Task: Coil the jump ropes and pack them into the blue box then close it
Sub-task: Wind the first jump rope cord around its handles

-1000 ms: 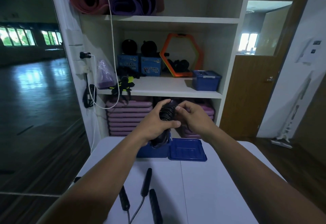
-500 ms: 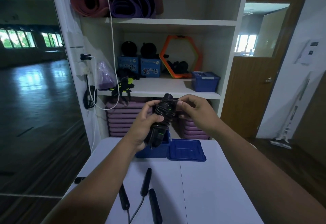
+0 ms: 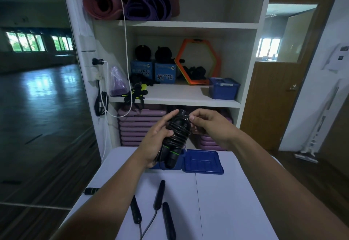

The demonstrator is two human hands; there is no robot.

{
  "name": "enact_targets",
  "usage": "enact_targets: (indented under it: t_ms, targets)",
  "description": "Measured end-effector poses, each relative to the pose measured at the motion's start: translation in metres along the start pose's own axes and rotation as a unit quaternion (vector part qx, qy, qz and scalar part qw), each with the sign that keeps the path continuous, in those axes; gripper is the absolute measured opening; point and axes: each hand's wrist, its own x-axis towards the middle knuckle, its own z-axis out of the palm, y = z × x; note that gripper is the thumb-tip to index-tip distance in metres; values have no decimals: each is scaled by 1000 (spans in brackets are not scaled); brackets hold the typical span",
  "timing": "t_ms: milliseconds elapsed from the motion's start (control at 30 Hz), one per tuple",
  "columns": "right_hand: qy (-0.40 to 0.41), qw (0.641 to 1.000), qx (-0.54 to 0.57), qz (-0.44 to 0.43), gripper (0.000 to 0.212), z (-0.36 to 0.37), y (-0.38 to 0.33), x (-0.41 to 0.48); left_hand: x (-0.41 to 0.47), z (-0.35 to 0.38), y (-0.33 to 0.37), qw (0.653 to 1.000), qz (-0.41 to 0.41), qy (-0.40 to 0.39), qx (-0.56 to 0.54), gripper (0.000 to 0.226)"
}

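Observation:
My left hand (image 3: 154,141) grips a black jump rope (image 3: 176,137) whose cord is wound around its two green-ringed handles, held upright above the table. My right hand (image 3: 209,126) pinches the cord at the top of that bundle. Behind the bundle the blue box (image 3: 174,165) stands on the white table (image 3: 226,202), mostly hidden by the rope and my left hand. Its lid (image 3: 203,162) lies open flat to the right. Loose black rope handles (image 3: 159,194) (image 3: 135,209) (image 3: 168,221) lie uncoiled on the near table, and another handle (image 3: 91,190) sits at the left edge.
A white shelf unit (image 3: 179,98) stands just behind the table with a second blue box (image 3: 223,88), cartons, an orange hexagon and stacked purple mats. A mirror wall is on the left, a wooden door (image 3: 273,103) on the right.
Both hands raised the wound rope from the box and tilted it upright. My left index finger has lifted off the bundle, and my right fingers now pinch the cord at its top.

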Motion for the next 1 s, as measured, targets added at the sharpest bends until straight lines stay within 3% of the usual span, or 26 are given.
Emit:
enact_targets:
  t_ms: [100, 333, 433, 633, 867, 1000]
  targets:
    - [-32, 998, -40, 42, 20, -3, 2, -3, -3, 1, -4, 1000, 11, 2, -4, 54]
    - [-5, 997, -52, 49, 18, -3, 2, -1, -1, 2, -6, 999, 18, 0, -28, 40]
    - [1, 999, -26, 46, 18, -1, 3, 1, 1, 6, -7, 999, 23, -5, -47, 30]
    - [32, 998, 39, 25, 23, -12, 0, 3, 6, 13, -6, 999, 45, 23, -16, 32]
    - [-33, 991, 119, 58, 28, -35, -7, 1, 6, 7, 5, 998, 47, -29, 30, 29]
    - [-13, 985, 149, 83, 33, -35, -1, 5, 4, 9, 8, 994, 53, -68, 67, 28]
